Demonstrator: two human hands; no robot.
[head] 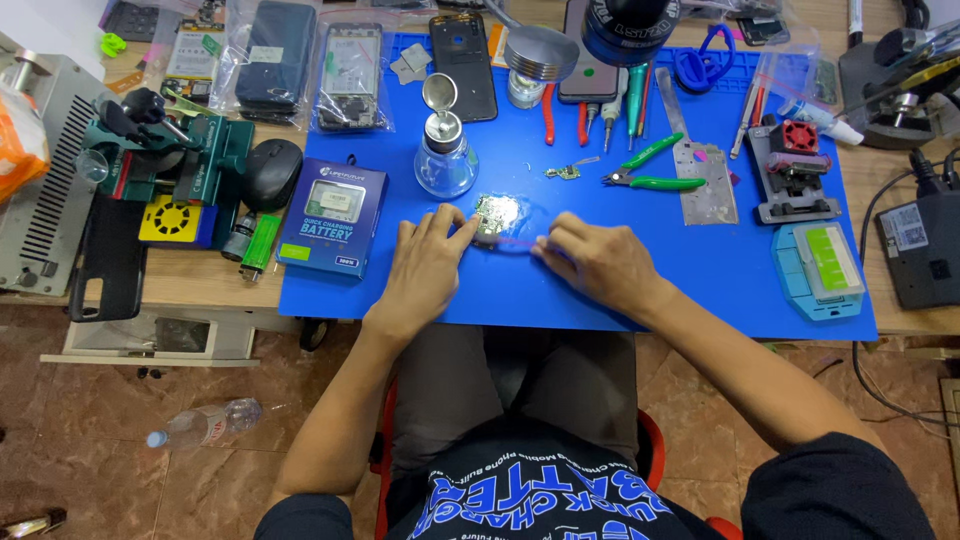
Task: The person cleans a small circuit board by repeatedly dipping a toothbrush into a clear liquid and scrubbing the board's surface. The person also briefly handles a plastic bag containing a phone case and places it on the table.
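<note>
The left hand (425, 262) rests on the blue work mat (700, 270), its fingers (462, 232) pressed against the edge of a small circuit board (496, 214) to hold it flat, touching rather than wrapping it. The right hand (595, 262) sits just beside the board on the other side, fingers pinched around a thin tool whose tip reaches toward the board; what the tool is cannot be told at this size. The board lies near the middle of the mat, just below a glass solvent dispenser bottle (445, 160). That bottle looks like the main risk: a jerk of the left wrist could knock it over and spill liquid over the board. A slip of the thin tool could also scrape the board or send it skidding, since only fingertips pin it down. Green-handled cutters (650, 172) and a loose small part (565, 172) lie near enough to be swept aside. The mat covers a wooden worktop (215, 275) crowded with phone parts, a boxed battery (333, 215) and a computer mouse (272, 172); below is a brown tiled floor (120, 470) with a plastic water bottle (205, 424) lying on it.
</note>
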